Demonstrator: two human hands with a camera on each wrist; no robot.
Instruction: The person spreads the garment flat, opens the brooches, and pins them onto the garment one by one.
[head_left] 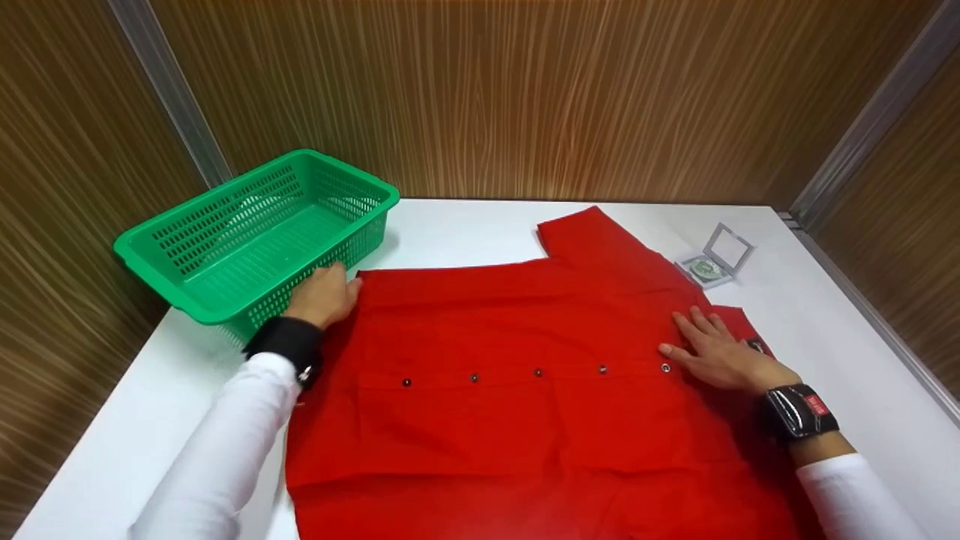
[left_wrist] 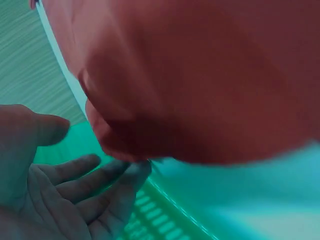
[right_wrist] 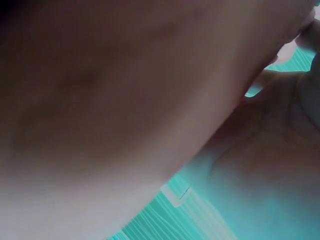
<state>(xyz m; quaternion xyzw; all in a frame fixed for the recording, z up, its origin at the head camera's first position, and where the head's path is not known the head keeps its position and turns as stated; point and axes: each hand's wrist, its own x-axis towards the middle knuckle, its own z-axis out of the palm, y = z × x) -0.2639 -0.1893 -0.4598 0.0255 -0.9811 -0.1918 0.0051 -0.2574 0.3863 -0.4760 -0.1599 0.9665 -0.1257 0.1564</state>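
A red short-sleeved shirt [head_left: 480,427] lies spread sideways on the white table, its row of snap buttons running across the middle and one sleeve pointing to the back. At the far corner of its left edge is my left hand [head_left: 322,295], beside the green basket. The left wrist view shows that hand [left_wrist: 75,195] with the thumb apart and the fingertips touching the edge of the red cloth [left_wrist: 165,100]. My right hand [head_left: 720,352] rests flat on the shirt near the collar end, fingers spread. Mostly skin, blurred and close, fills the right wrist view.
The green plastic basket [head_left: 206,311] stands at the back left, with nothing visible inside. At the back right, a small clear case [head_left: 709,270] sits with its lid raised, a round greenish item in it. Wood-patterned panels [head_left: 480,97] border the white table [head_left: 450,232].
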